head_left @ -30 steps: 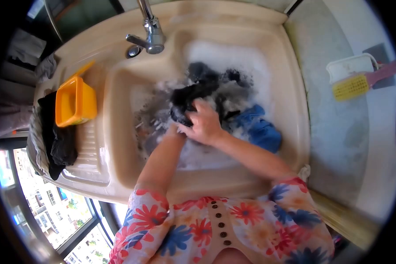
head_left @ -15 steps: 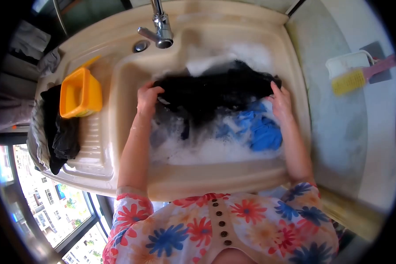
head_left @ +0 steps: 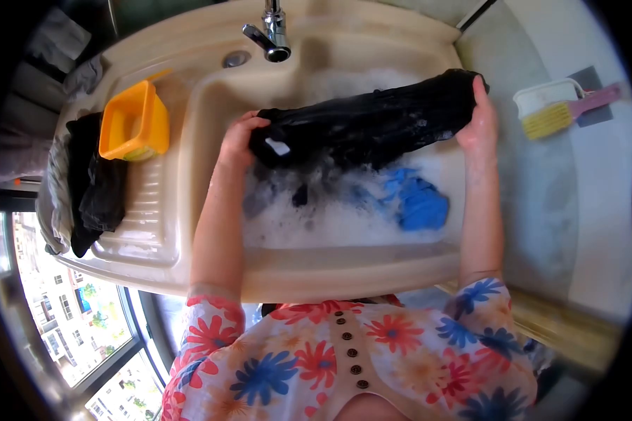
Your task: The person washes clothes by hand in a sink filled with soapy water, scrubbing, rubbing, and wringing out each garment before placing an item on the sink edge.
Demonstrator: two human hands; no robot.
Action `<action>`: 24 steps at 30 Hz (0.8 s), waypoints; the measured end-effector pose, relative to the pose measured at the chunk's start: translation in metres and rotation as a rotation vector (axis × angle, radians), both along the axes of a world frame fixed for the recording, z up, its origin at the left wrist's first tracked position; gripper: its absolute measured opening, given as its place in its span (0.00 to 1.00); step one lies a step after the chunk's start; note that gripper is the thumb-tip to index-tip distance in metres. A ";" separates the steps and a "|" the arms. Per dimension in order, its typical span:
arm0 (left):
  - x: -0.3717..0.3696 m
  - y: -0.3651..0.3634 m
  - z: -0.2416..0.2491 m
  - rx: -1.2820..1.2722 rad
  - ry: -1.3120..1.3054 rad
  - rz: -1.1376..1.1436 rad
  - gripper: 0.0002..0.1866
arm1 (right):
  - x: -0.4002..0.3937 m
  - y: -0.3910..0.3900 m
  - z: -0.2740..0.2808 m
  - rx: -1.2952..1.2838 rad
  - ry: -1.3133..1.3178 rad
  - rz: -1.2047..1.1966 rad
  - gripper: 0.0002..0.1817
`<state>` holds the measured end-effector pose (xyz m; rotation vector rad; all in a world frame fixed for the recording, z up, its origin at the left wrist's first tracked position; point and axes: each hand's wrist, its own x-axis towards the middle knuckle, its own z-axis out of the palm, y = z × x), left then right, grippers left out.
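A wet black garment [head_left: 372, 119] is stretched sideways over the sink basin [head_left: 330, 265], its right end raised higher than its left. My left hand [head_left: 241, 137] is closed on the left end, near a small white label. My right hand [head_left: 479, 119] grips the other end, thumb on top, by the basin's right rim. Beneath the garment lies sudsy water [head_left: 316, 228], and part of the garment's lower edge seems to hang into it. A blue cloth [head_left: 423, 203] floats in the foam below my right hand. Dark cloth in the water is too blurred to name.
A chrome faucet [head_left: 275, 38] overhangs the back of the sink. On the ribbed drainboard [head_left: 144, 217] at left stand a yellow plastic container [head_left: 135, 123] and a pile of dark and grey clothes [head_left: 95, 189]. A yellow-bristled brush [head_left: 555, 119] hangs by the right wall.
Both hands have drawn the black garment wider and lifted it, the right hand moving up and to the right. More of the garment is out of the suds, and a white label now shows.
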<state>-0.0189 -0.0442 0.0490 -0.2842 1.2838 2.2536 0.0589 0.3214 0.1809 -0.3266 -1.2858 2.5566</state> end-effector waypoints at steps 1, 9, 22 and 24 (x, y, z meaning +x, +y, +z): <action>0.000 -0.003 0.000 0.029 -0.027 -0.027 0.07 | 0.001 0.001 0.003 0.000 0.001 -0.023 0.17; 0.008 0.018 0.022 0.383 -0.210 -0.067 0.16 | 0.006 -0.012 -0.075 1.566 -0.381 -0.006 0.24; 0.010 0.037 0.047 0.338 0.106 -0.242 0.22 | -0.009 -0.139 -0.132 0.959 -0.466 0.409 0.13; 0.015 0.048 0.051 0.282 0.146 -0.286 0.19 | -0.009 -0.159 -0.146 0.866 -0.571 0.315 0.16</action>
